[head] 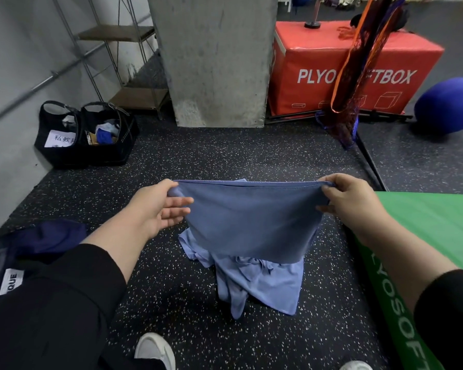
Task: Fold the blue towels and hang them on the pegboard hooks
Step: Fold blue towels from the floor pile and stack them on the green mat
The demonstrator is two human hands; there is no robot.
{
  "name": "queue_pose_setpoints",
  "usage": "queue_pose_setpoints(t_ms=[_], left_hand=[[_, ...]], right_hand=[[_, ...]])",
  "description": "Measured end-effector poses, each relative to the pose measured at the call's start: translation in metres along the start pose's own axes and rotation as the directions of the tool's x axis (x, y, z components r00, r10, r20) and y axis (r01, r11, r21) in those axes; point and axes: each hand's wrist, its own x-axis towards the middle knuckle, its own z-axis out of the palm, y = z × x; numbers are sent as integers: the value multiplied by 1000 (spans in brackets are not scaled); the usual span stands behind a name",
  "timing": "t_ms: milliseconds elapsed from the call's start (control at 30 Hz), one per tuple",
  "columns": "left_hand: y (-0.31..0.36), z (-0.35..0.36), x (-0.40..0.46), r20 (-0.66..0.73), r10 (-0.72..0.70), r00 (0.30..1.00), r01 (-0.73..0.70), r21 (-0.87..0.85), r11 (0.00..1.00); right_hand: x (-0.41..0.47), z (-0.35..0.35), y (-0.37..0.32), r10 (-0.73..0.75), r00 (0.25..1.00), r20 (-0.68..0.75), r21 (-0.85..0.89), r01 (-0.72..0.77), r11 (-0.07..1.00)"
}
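You hold a blue towel (251, 217) stretched between both hands above a speckled gym floor (171, 161).

Your left hand (155, 206) pinches one top corner, its lower fingers loosely spread under the cloth; your right hand (350, 198) pinches the other corner, fingers curled round the hem. The towel hangs doubled over a crumpled pile of blue towels (262, 284) on the floor, beside a green mat (425, 225).
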Motion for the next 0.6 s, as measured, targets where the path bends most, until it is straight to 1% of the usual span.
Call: queue_pose_setpoints(t_ms=[133,233,333,400,467,500,533,600], left_hand=[[1,0,1,-41,-123,992,120,-65,991],[0,0,2,-87,-168,982,168,-4,986],[-3,0,6,-161,-112,980,136,141,981],[-6,-1,11,-211,5,977,52,260,964],[-8,-2,16,-285,125,950,-22,340,940],[-8,-3,17,-306,145,941,-34,342,939],[-9,-3,18,-307,131,943,-28,318,948],[-8,-5,17,-286,53,957,18,240,971]], right_hand=[[1,5,1,-45,998,42,-18,46,999],[0,8,-2,-94,994,50,-7,95,995],[1,8,-3,-91,995,44,-12,91,996],[0,7,-1,-61,996,66,-29,63,998],[1,6,1,-63,996,61,-90,69,994],[2,4,1,-67,996,57,-104,73,992],[0,4,0,-77,995,56,-103,82,991],[-1,4,-4,-93,994,54,-108,99,989]])
